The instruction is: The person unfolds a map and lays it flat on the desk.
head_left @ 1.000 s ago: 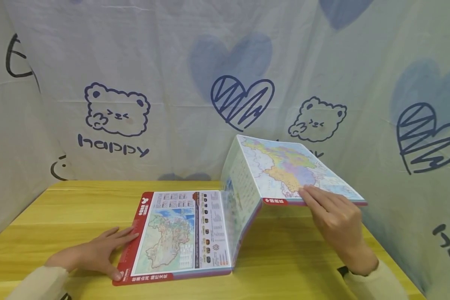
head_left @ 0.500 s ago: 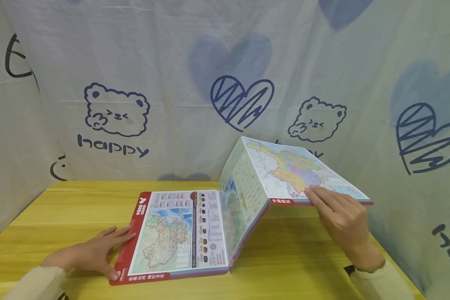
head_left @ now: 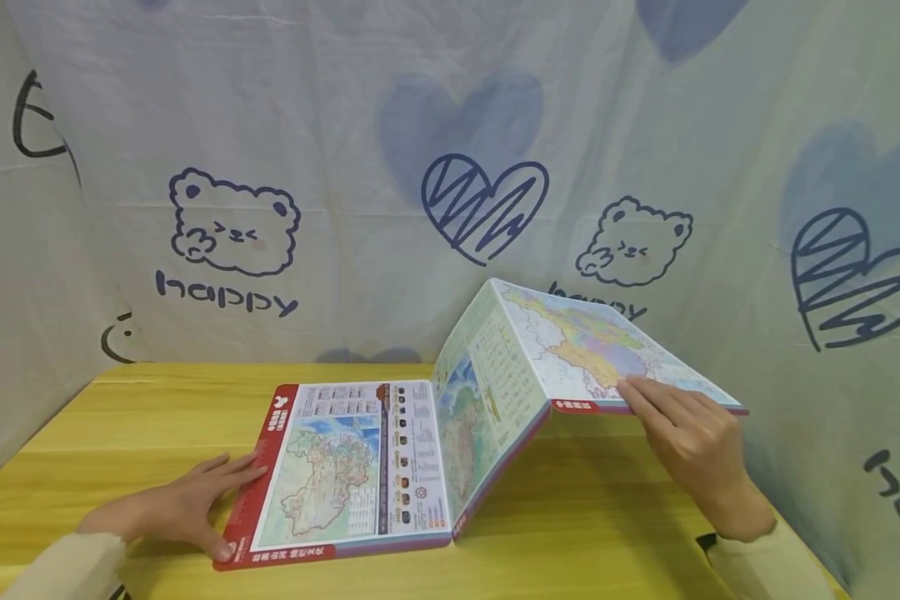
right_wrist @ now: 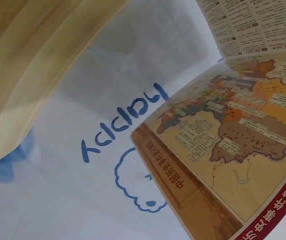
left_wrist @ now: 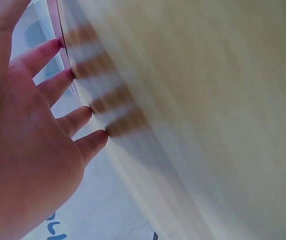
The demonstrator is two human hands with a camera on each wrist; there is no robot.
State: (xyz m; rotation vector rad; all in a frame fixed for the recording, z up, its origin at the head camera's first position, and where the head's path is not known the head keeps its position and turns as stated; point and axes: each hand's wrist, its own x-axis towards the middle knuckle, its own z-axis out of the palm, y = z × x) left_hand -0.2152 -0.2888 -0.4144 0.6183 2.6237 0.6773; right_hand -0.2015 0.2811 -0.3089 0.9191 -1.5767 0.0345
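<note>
A folding map lies partly spread in the head view. Its red-edged left panel point(head_left: 322, 483) is flat on the table, the middle panel point(head_left: 480, 408) slants up to the right, and the colourful right panel point(head_left: 585, 342) is held raised. My left hand point(head_left: 176, 504) rests at the left edge, fingers spread, thumb on the near corner. In the left wrist view its fingertips point(left_wrist: 99, 140) meet the tabletop and panel edge. My right hand point(head_left: 686, 433) pinches the near edge of the right panel, thumb hidden beneath. The right wrist view shows the printed underside point(right_wrist: 232, 130).
The yellow wood-grain table point(head_left: 157, 408) stretches beneath the map. Behind and at both sides hangs a pale cloth point(head_left: 360, 208) printed with bears and hearts, close beyond the table's edges.
My right hand has drawn the right panel rightward and slightly down, so the middle panel leans lower and shows more of its face. The left panel and left hand have slid slightly left.
</note>
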